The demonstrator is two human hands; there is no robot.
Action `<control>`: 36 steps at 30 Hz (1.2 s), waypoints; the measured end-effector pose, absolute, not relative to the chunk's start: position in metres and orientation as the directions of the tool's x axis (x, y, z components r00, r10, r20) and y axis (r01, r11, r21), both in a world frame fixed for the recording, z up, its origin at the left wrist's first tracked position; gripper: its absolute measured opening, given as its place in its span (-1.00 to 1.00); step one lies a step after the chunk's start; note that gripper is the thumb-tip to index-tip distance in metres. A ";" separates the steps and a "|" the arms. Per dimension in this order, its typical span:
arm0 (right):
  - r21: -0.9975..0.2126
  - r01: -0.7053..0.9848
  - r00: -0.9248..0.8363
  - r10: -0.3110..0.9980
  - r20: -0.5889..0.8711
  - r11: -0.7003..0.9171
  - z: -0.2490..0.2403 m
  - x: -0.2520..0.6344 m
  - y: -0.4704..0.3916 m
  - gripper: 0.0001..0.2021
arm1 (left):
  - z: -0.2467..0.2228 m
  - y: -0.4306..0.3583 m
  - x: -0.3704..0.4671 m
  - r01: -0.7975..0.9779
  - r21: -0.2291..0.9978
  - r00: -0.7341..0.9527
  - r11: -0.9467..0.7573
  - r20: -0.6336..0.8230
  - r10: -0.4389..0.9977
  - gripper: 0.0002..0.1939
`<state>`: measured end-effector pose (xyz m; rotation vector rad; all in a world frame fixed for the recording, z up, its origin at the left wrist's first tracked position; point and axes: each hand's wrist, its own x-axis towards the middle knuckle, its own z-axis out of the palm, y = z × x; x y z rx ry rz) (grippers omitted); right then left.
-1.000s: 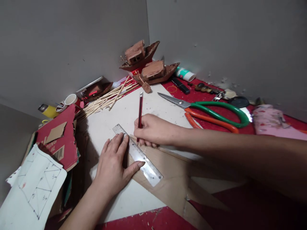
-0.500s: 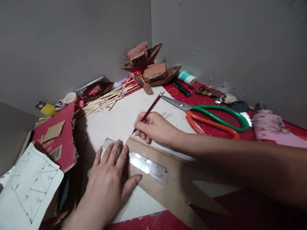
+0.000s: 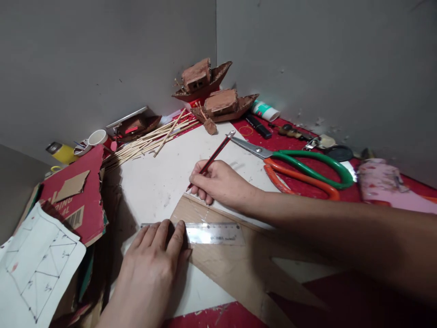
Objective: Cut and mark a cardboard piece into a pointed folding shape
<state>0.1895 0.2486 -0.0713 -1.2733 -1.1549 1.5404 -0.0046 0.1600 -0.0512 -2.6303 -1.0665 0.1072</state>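
Observation:
My left hand [image 3: 150,255] has its fingers on top of a clear plastic ruler [image 3: 215,233] and its thumb tucked along the near edge, gripping the ruler's left part. The ruler lies across a piece of brown cardboard [image 3: 232,264] with faint lines on it. My right hand [image 3: 215,180] pinches a black and red pencil [image 3: 218,150] near its tip, which points down by the cardboard's far corner. Its knuckles rest at the cardboard's far edge. Scissors [image 3: 293,164] with green and orange handles lie beyond my right forearm.
Brown model boats [image 3: 221,102] stand in the back corner beside thin wooden sticks [image 3: 146,139]. At left are a red cardboard piece [image 3: 92,200], a paper with a drawn truss [image 3: 44,273], a white cup [image 3: 98,138] and a yellow bottle [image 3: 63,153]. Grey walls rise behind.
My left hand has turned the ruler so it lies more level across the view, its left end now lower. My right hand and the pencil have barely moved.

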 end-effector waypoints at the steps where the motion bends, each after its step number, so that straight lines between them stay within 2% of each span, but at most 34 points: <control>1: -0.967 -0.031 -0.163 0.956 -0.245 -0.253 -0.071 0.189 0.248 -0.74 | -0.051 0.161 -0.006 0.667 -0.301 0.722 -0.682 0.037 0.691 -0.63; 9: -0.968 -0.028 -0.169 0.955 -0.242 -0.250 -0.072 0.189 0.247 -0.74 | -0.046 0.163 -0.009 0.670 -0.273 0.725 -0.691 0.040 0.687 -0.49; 18: -0.975 -0.025 -0.171 0.962 -0.211 -0.219 -0.076 0.189 0.246 -0.77 | -0.053 0.164 -0.011 0.704 -0.277 0.690 -0.654 0.047 0.723 -0.56; 22: -0.980 -0.022 -0.189 0.964 -0.189 -0.197 -0.079 0.189 0.246 -0.78 | -0.059 0.160 -0.005 0.697 -0.269 0.707 -0.664 0.105 0.699 -0.62; 28: -0.988 0.000 -0.197 0.969 -0.150 -0.153 -0.081 0.191 0.247 -0.80 | -0.058 0.147 0.007 0.629 -0.274 0.760 -0.727 0.019 0.650 -0.33; 36: -0.996 0.024 -0.192 0.977 -0.092 -0.089 -0.084 0.191 0.248 -0.82 | -0.057 0.145 0.006 0.573 -0.293 0.800 -0.766 -0.001 0.599 -0.30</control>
